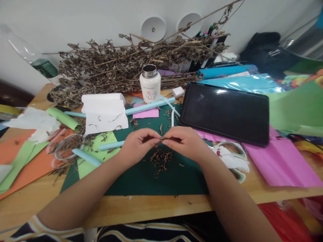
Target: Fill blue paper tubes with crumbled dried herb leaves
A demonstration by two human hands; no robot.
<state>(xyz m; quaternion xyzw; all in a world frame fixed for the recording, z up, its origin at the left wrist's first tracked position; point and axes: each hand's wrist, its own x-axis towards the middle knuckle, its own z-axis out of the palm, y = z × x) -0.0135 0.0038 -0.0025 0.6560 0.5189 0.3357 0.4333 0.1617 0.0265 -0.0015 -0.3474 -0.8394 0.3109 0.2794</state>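
Note:
My left hand (140, 144) and my right hand (188, 143) meet over a dark green mat (136, 183). Thumb and fingers of both are pinched on a small bit of dried leaf (162, 138) between them. Just below lies a loose pile of dried brown leaves (161, 160). A few more dry crumbs are scattered on the mat beyond my fingers. Close to my left wrist are a light green paper sheet (85, 164) and a rolled blue paper stick (87, 157). Scissors (233, 149), partly under a crumpled white tissue, lie right of my right hand.
A big bundle of dried plants (101, 67) stretches along the wall. In front of it stands an open white bottle (150, 85). A black tablet (224, 112) rests at right, by pink paper (285, 164). At left are a round clear container (68, 148) and orange paper (15, 168).

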